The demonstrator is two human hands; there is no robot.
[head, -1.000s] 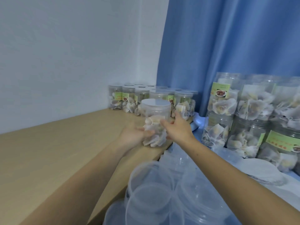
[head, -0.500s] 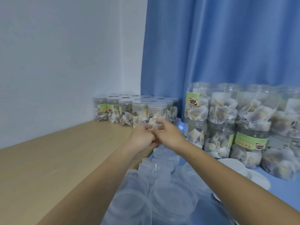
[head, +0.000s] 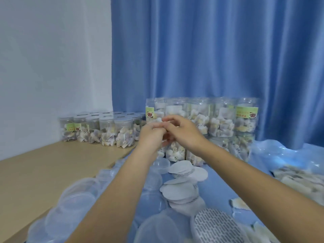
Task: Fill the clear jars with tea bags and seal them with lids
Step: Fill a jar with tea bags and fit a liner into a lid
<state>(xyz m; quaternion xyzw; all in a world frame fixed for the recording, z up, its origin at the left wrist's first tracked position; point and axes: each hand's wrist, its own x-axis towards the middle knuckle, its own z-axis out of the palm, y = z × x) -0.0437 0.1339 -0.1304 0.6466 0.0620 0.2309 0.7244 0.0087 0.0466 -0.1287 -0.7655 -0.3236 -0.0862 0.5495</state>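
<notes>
My left hand [head: 150,135] and my right hand [head: 184,132] meet in mid-air, fingertips touching, with nothing visible in either; the fingers are loosely curled. Behind them stand stacked clear jars [head: 222,120] full of tea bags, some with green labels. To the left, several lidded jars [head: 122,132] of tea bags stand in rows on the wooden table [head: 35,172]. Loose clear lids [head: 77,207] lie piled under my left forearm. A heap of loose tea bags [head: 298,176] lies at the right.
White round discs [head: 182,190] lie stacked on the blue cloth [head: 236,181] below my hands. A white perforated round piece [head: 215,225] sits at the bottom. A blue curtain [head: 210,50] hangs behind, a white wall [head: 52,58] to the left.
One second ago both hands held a filled, lidded jar. They let it go by the row on the table and have drawn back right, empty and touching; my view has swung right.
</notes>
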